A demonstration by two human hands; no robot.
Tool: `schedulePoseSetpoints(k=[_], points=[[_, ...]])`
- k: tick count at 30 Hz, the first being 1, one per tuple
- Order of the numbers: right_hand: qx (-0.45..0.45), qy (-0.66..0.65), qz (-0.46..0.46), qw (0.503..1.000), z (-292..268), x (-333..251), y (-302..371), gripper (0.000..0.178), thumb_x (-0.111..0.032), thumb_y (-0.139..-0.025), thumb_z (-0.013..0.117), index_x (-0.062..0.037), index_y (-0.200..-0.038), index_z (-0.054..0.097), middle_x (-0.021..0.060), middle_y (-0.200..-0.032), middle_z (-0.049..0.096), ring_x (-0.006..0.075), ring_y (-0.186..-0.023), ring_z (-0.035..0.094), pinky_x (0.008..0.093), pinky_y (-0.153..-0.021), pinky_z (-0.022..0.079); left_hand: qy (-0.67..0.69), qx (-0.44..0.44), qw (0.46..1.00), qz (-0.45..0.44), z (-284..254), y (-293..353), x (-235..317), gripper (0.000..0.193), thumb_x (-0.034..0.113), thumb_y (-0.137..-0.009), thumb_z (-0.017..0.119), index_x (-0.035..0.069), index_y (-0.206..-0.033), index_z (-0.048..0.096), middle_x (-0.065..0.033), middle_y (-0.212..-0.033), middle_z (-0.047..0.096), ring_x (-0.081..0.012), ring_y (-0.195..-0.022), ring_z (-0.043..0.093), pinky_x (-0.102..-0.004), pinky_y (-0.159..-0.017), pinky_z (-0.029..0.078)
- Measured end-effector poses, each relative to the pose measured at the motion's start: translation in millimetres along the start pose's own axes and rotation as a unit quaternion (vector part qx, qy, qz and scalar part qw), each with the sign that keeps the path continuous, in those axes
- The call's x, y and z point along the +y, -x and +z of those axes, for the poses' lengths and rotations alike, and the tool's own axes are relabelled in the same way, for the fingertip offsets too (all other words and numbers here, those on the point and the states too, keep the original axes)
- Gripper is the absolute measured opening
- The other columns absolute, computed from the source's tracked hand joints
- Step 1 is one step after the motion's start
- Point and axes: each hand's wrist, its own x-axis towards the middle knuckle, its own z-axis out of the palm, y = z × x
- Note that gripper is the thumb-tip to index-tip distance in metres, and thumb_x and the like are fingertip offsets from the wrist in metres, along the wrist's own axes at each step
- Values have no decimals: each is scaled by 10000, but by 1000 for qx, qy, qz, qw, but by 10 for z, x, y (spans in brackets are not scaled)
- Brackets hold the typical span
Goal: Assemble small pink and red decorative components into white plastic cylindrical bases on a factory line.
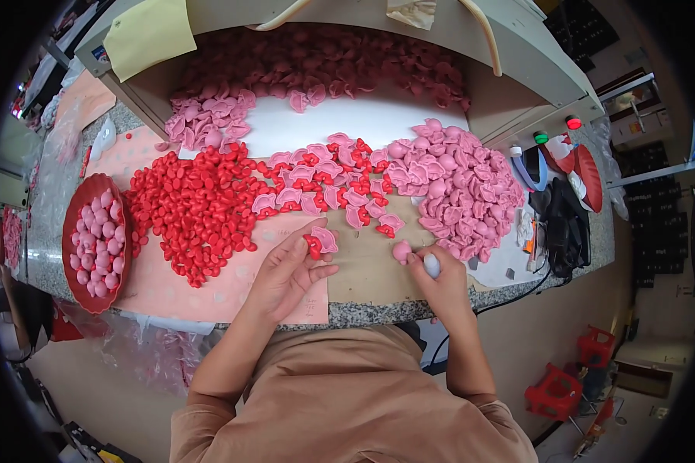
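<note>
At the left of the frame sits a red bowl [93,187] of round pink pieces, and beside it the red pile [197,216] spreads towards the middle. My left hand [282,276], just below the centre, pinches a pink-and-red piece [323,241] between thumb and forefinger, the other fingers loose. I'd keep that grip light and near the edge, so the soft-looking rim isn't squashed and the join stays in sight. Above it, scattered pink-and-red pairs [310,203] lie across the middle; I think it pays to keep my wrists low and clear of them. Right of centre, a round pink piece [401,251] is at the fingertips of my right hand [446,282], which is closed round a pale, rounded thing [432,265]; whether the fingers really grip the pink piece, I cannot tell. Steadying both forearms near the counter edge would probably help me line parts up. Farther right is the pink shell pile [471,189].
</note>
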Motion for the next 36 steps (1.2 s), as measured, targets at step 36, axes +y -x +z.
schedulePoseSetpoints(k=[36], points=[[-69, -194, -191, 960, 538, -562, -116, 350, 15, -697, 717, -34, -1033, 633, 80, -974, 571, 146, -818, 569, 249, -669, 475, -17, -10, 1000, -1, 9, -33, -56, 237, 204, -935, 474, 49, -1111, 509, -95, -1097, 577, -197, -1029, 566, -369, -880, 472]])
